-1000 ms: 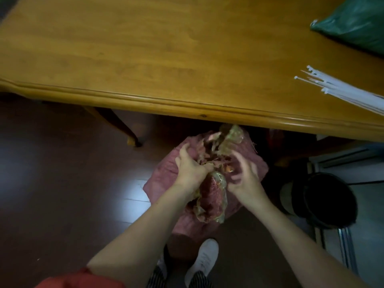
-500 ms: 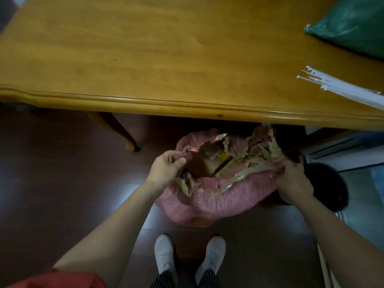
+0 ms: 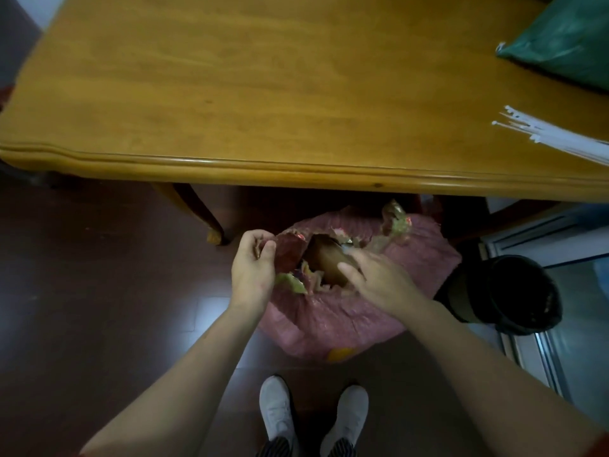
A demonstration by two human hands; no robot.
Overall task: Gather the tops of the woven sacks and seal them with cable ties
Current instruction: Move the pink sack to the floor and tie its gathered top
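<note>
The pink woven sack [image 3: 346,318] sits on the floor [image 3: 99,291] at lower centre, mouth gaping. The left hand [image 3: 252,272] pinches its rim; the right hand [image 3: 379,282] reaches across, fingers loose, grasping nothing. The frayed rim may slip free, and the brown contents [image 3: 329,263] may block gathering; the cable ties [image 3: 560,140] lie at right on the worktop [image 3: 230,94]

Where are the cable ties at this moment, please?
In the head view, the cable ties lie on the table, far right, just in front of the green sack.
</note>
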